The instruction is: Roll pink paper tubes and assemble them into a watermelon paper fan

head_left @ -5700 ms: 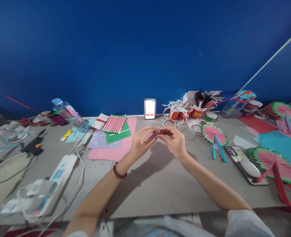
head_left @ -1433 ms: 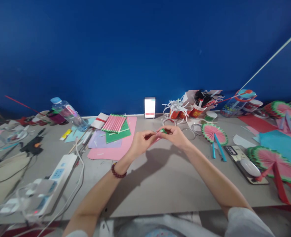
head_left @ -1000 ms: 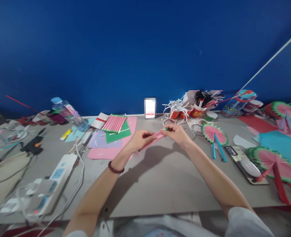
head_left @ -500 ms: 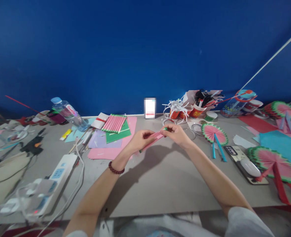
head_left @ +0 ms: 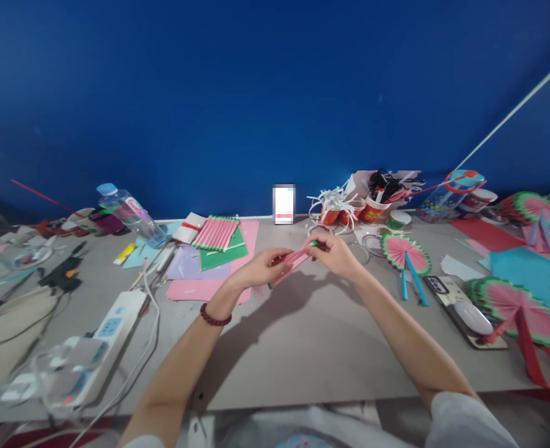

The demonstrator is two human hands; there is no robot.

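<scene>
Held above the middle of the desk is a narrow strip of pleated pink paper (head_left: 295, 260) with green ends. My left hand (head_left: 263, 269) closes on its lower left part, thumb and fingers pressed along the folds. At the upper right end, my right hand (head_left: 331, 254) pinches the paper beside its green edge. A flatter pleated pink sheet with green edges (head_left: 216, 233) rests to the left on green paper (head_left: 223, 254). Right of my right hand lies a small round watermelon-look paper fan (head_left: 405, 252) with blue handles.
Pink and purple sheets (head_left: 195, 264) lie at left, near a tilted plastic bottle (head_left: 132, 214). A power strip (head_left: 111, 336) with cables sits front left. Cups of paper scraps and tools (head_left: 372, 208) stand at the back. A phone (head_left: 447, 298), a mouse (head_left: 473, 318) and larger fans (head_left: 522, 308) are at right.
My left hand has shifted slightly and its fingers lie flatter along the pleated paper, showing more pink between the hands. My right hand stays nearly in place.
</scene>
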